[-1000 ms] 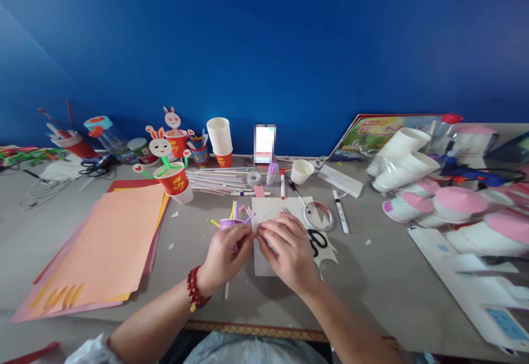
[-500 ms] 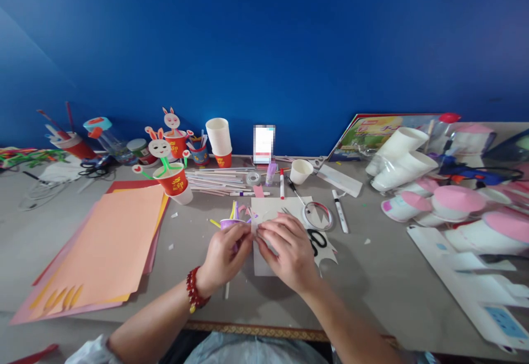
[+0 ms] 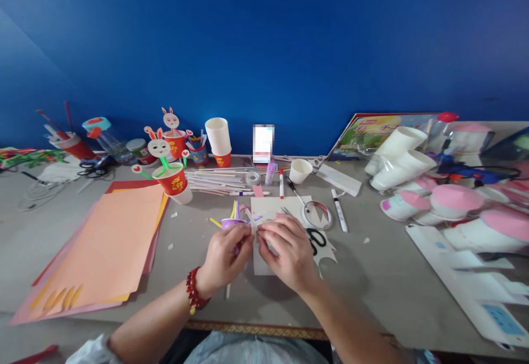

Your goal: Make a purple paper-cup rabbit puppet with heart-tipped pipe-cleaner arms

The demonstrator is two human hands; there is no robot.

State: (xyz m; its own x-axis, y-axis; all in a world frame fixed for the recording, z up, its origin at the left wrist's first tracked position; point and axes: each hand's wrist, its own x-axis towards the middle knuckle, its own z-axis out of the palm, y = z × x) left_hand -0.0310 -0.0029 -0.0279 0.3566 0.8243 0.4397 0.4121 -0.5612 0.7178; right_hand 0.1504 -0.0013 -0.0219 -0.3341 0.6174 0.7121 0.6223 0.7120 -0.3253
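Note:
My left hand (image 3: 229, 251) and my right hand (image 3: 287, 251) meet with pinched fingertips over white paper (image 3: 264, 262). Whatever lies between the fingertips is small and pale, too unclear to name. Just behind my left hand stands a purple cup (image 3: 231, 223), partly hidden, with yellow and purple strips at its rim. Black-handled scissors (image 3: 317, 237) lie beside my right hand, their blades partly covered by it. Past them is a roll of tape (image 3: 317, 215), and a marker (image 3: 339, 211) rests to the right.
Coloured paper sheets (image 3: 111, 237) lie at left. Behind them stand red cups with paper rabbits (image 3: 170, 179). A bundle of sticks (image 3: 219, 181) and a white cup (image 3: 300, 170) sit at the back. At right are pink-topped cups (image 3: 457, 201) and a white strip (image 3: 463, 281).
My hands stay nearly in place, both still pinched. The fingertips sit slightly further apart than before. Nothing else on the table has visibly moved.

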